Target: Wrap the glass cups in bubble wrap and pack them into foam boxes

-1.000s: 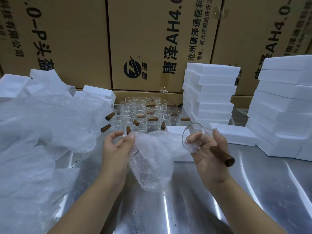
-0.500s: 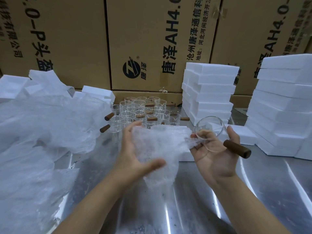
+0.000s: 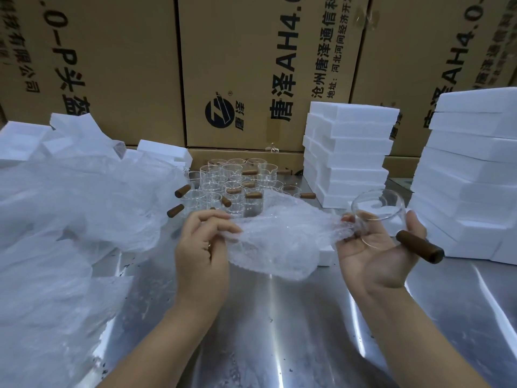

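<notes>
A sheet of bubble wrap (image 3: 279, 236) is stretched between my two hands above the steel table. My left hand (image 3: 202, 245) pinches its left edge with curled fingers. My right hand (image 3: 375, 253), palm up, cradles a clear glass cup (image 3: 377, 211) with a brown wooden handle (image 3: 419, 246) that points right; its fingertips also catch the sheet's right edge against the cup. Several more glass cups with wooden handles (image 3: 235, 186) stand clustered at the back of the table.
White foam boxes stand in a stack (image 3: 349, 152) behind the cup and in a taller stack (image 3: 475, 169) at the right. A big heap of plastic and bubble wrap (image 3: 70, 219) covers the left. Cardboard cartons (image 3: 237, 65) wall the back. Steel table (image 3: 279, 331) below.
My hands have moved apart, pulling the crumpled bubble wrap out flat between them. The cup has stayed in my right hand, shifted a little right.
</notes>
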